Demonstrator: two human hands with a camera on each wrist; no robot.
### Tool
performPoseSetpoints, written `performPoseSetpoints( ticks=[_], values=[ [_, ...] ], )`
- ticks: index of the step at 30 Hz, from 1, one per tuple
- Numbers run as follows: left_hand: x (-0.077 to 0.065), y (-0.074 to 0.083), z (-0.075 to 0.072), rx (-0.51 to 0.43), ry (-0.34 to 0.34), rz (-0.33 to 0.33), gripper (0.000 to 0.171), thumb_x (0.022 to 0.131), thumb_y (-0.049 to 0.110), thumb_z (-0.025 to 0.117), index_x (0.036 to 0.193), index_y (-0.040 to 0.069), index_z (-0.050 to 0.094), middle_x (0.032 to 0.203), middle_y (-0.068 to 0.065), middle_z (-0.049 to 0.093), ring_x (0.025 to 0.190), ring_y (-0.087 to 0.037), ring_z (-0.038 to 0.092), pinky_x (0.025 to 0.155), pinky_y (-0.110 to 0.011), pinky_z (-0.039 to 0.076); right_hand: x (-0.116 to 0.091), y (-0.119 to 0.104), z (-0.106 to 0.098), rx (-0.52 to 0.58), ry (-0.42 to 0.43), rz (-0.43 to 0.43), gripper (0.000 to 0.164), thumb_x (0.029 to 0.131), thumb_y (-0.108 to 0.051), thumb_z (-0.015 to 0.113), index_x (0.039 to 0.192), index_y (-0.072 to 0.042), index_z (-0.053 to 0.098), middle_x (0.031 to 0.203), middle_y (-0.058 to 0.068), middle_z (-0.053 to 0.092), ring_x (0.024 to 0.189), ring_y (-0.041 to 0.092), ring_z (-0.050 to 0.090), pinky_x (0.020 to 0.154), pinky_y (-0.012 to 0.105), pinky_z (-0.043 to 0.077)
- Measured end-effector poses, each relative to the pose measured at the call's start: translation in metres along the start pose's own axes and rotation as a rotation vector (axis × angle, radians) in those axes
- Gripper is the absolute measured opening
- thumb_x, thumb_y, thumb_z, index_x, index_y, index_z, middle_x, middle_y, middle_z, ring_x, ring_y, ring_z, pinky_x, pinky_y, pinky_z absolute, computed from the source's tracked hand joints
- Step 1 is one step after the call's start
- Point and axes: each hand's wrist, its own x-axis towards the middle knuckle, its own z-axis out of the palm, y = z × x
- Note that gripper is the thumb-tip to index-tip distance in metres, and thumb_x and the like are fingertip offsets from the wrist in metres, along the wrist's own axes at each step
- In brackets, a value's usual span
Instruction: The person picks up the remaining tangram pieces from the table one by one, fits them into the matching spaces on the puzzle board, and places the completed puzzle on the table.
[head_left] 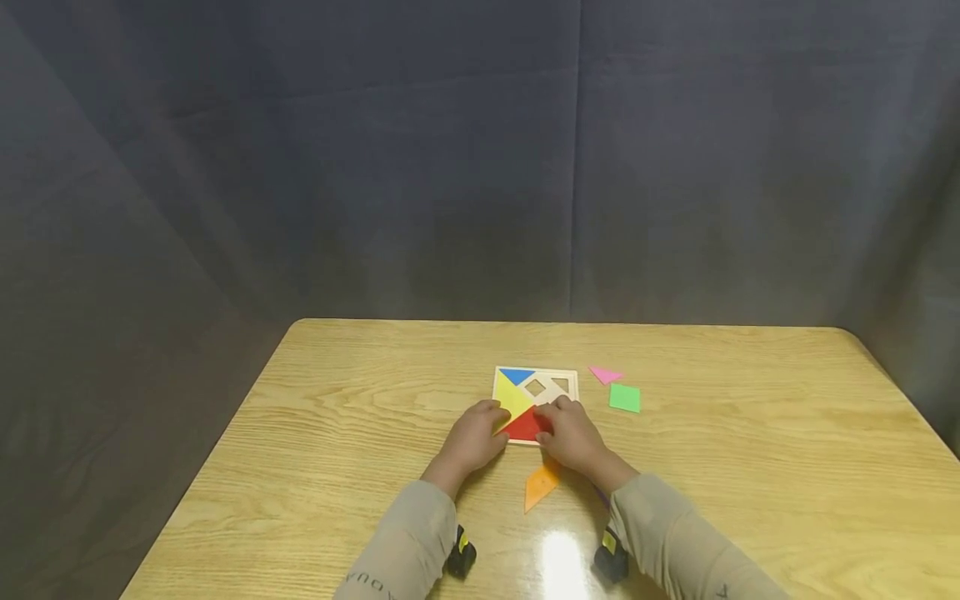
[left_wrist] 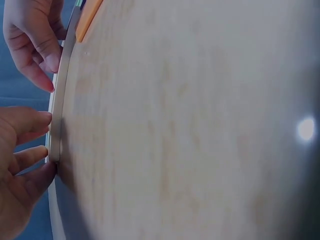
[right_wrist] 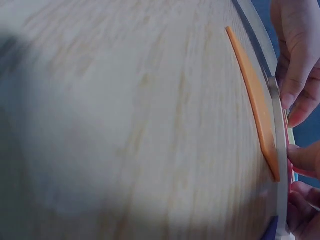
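A wooden tangram board point(head_left: 573, 396) lies on the table in the head view. A blue triangle point(head_left: 517, 376), a yellow triangle point(head_left: 512, 393) and a red triangle point(head_left: 522, 426) are in it. My left hand point(head_left: 472, 437) grips the board's near left corner, its thumb against the edge in the left wrist view. My right hand point(head_left: 573, 435) pinches at the red triangle's right side; its fingertips partly hide the contact. Below that hand lies an orange parallelogram point(head_left: 542, 486), seen edge-on in the right wrist view point(right_wrist: 257, 107).
A pink triangle point(head_left: 606, 375) and a green square point(head_left: 625, 398) lie right of the board. A purple piece point(right_wrist: 270, 229) shows partly near the right wrist. Dark cloth point(head_left: 450, 167) hangs behind the wooden table point(head_left: 337, 417).
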Motion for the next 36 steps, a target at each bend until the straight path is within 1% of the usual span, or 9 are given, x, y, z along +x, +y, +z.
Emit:
performPoseSetpoints(
  ticks=[4,9,14,21,23,27,31,33,36],
  values=[
    [0.002,0.003,-0.002,0.006,-0.005,0.001,0.033,0.08,0.017,0.057,0.11,0.003,0.058,0.119,-0.013,0.048,0.111,-0.027,0.042,0.094,-0.036,0.033,0.001,0.002,-0.001,0.016,0.007,-0.008,0.033,0.071,-0.01,0.067,0.103,-0.004,0.061,0.087,0.006,0.048,0.08,0.024,0.044,0.068,0.033,0.041],
    [0.004,0.008,-0.003,0.006,-0.016,0.002,0.034,0.079,0.017,0.058,0.109,0.002,0.058,0.118,-0.011,0.049,0.113,-0.025,0.04,0.095,-0.034,0.032,-0.001,0.004,-0.002,0.025,0.016,-0.036,0.028,0.07,-0.007,0.067,0.097,-0.003,0.063,0.086,0.005,0.05,0.082,0.024,0.046,0.071,0.033,0.042],
    [0.005,0.009,-0.002,0.059,-0.024,0.017,0.034,0.078,0.022,0.06,0.108,0.005,0.059,0.116,-0.009,0.051,0.111,-0.024,0.042,0.093,-0.033,0.034,-0.002,0.004,-0.006,0.029,-0.014,-0.061,0.027,0.068,-0.006,0.068,0.095,-0.004,0.063,0.089,0.005,0.053,0.087,0.025,0.048,0.076,0.036,0.043],
    [0.006,0.008,-0.001,0.109,-0.035,0.04,0.037,0.077,0.025,0.063,0.109,0.007,0.059,0.117,-0.01,0.051,0.111,-0.023,0.043,0.093,-0.033,0.034,-0.004,0.004,-0.01,0.009,-0.04,-0.112,0.028,0.066,-0.004,0.068,0.094,-0.005,0.063,0.088,0.006,0.054,0.084,0.023,0.048,0.074,0.035,0.043],
    [0.006,0.008,-0.001,0.116,-0.034,0.045,0.037,0.077,0.025,0.063,0.109,0.007,0.059,0.117,-0.01,0.051,0.111,-0.023,0.044,0.093,-0.033,0.035,-0.006,0.005,-0.011,0.016,-0.046,-0.129,0.029,0.066,-0.004,0.067,0.094,-0.005,0.063,0.089,0.007,0.055,0.084,0.025,0.048,0.073,0.036,0.043],
    [0.005,0.007,-0.002,0.129,-0.028,0.059,0.036,0.076,0.023,0.063,0.108,0.007,0.059,0.116,-0.01,0.051,0.11,-0.022,0.045,0.092,-0.032,0.036,-0.01,0.006,-0.013,0.027,-0.065,-0.143,0.028,0.067,-0.004,0.064,0.095,-0.005,0.062,0.093,0.01,0.057,0.092,0.031,0.049,0.08,0.041,0.041],
    [0.005,0.007,-0.001,0.124,-0.036,0.067,0.035,0.077,0.021,0.062,0.109,0.006,0.058,0.117,-0.01,0.051,0.111,-0.023,0.044,0.093,-0.033,0.035,-0.017,0.006,-0.015,0.04,-0.099,-0.164,0.026,0.069,-0.004,0.063,0.095,-0.005,0.062,0.09,0.007,0.056,0.088,0.026,0.049,0.077,0.039,0.042],
    [0.006,0.006,0.0,0.103,-0.044,0.067,0.035,0.077,0.02,0.062,0.11,0.006,0.058,0.118,-0.011,0.05,0.111,-0.023,0.043,0.094,-0.033,0.034,-0.021,0.005,-0.017,0.045,-0.113,-0.184,0.027,0.069,-0.004,0.064,0.096,-0.005,0.061,0.088,0.004,0.056,0.082,0.02,0.047,0.072,0.036,0.042],
    [0.006,0.003,0.003,0.063,-0.049,0.075,0.036,0.078,0.018,0.062,0.111,0.004,0.057,0.119,-0.012,0.049,0.113,-0.024,0.04,0.095,-0.033,0.032,-0.027,0.004,-0.02,0.032,-0.131,-0.212,0.031,0.069,-0.007,0.065,0.099,-0.004,0.06,0.088,0.003,0.055,0.079,0.017,0.045,0.068,0.033,0.042]
  ],
)
